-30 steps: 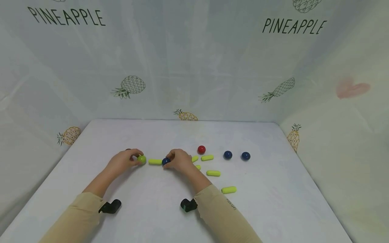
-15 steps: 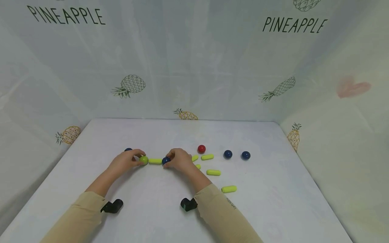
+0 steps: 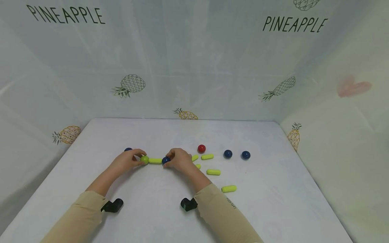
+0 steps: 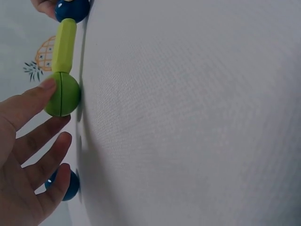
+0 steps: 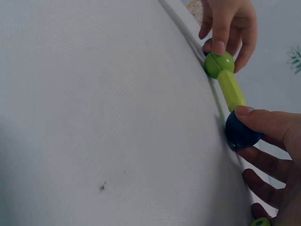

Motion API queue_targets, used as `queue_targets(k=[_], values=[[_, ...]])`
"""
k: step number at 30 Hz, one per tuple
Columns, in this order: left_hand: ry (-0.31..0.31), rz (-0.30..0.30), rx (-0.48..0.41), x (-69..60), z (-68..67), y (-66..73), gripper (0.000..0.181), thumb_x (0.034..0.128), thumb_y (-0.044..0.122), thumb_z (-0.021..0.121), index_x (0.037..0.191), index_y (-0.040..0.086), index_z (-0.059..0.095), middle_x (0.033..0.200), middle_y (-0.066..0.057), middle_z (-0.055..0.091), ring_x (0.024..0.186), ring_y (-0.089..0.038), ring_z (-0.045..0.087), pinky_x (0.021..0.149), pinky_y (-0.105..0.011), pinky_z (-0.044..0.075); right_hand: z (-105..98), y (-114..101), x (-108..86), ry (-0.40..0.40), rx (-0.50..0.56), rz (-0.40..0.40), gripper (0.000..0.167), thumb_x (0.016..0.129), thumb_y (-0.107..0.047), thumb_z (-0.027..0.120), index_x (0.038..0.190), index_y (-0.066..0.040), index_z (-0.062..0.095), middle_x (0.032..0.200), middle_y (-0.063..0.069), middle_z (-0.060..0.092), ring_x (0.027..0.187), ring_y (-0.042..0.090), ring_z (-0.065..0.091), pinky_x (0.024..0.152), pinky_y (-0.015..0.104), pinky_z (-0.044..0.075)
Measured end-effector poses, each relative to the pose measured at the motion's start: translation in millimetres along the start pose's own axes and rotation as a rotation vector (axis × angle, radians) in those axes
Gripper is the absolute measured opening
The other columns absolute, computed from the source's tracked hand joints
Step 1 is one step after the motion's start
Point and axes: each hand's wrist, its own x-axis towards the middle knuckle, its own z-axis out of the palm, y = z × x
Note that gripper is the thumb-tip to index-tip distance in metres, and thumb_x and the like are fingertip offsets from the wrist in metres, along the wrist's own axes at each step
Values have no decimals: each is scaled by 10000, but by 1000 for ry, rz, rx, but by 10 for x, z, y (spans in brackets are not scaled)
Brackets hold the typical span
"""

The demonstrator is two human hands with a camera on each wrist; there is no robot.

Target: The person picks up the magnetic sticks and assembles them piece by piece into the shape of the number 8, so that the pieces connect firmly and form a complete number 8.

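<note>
Between thumb and fingers my left hand (image 3: 126,162) (image 4: 33,146) pinches a green ball (image 3: 144,160) (image 4: 63,94) (image 5: 219,64). My right hand (image 3: 181,161) (image 5: 275,150) pinches a dark blue ball (image 3: 165,161) (image 5: 242,130) (image 4: 73,9). A yellow-green stick (image 3: 155,161) (image 4: 64,46) (image 5: 231,90) spans the gap between the two balls, its ends touching both. Another blue ball (image 3: 128,149) (image 4: 69,185) lies behind my left hand, partly hidden by it.
Right of my right hand lie a red ball (image 3: 201,149), two blue balls (image 3: 228,154) (image 3: 245,155) and several yellow-green sticks (image 3: 213,172) (image 3: 229,188), two partly hidden by that hand. The white table (image 3: 146,216) meets a pineapple-print cloth (image 3: 194,67) behind.
My left hand has shifted right with the green ball, closing the gap to the stick. The blue ball behind it shows more. My right hand has stayed in place.
</note>
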Motion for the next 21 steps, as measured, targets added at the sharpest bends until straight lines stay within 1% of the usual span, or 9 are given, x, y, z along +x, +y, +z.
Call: queue_targets(k=[6,9,14,21], values=[[-10,5,-34,11,21,-49,364,882,172,736,1213,60,635,1143,-173,643,949,-292,598,773,-441,516,13,5,2,2,-1,6,287,732,-292,874,962,-224,715,845,-117,621,878,116,567,970,507,338],[-16,10,-51,1,27,-51,369,879,146,736,1221,56,629,1149,-177,639,936,-278,592,768,-426,514,15,10,0,0,-1,0,290,739,-298,869,975,-228,714,855,-119,618,880,115,564,967,498,338],[-24,23,-79,-22,21,-39,378,871,105,737,1224,37,619,1149,-199,631,923,-280,598,773,-432,519,23,17,1,4,-1,-11,287,742,-300,867,974,-234,712,862,-124,620,890,112,566,969,496,333],[-22,19,-96,-29,33,-44,366,882,124,729,1223,45,620,1155,-206,625,955,-314,599,785,-457,517,18,9,-13,-7,-17,-11,331,754,-293,859,1018,-197,684,874,-89,630,867,128,571,933,449,344]])
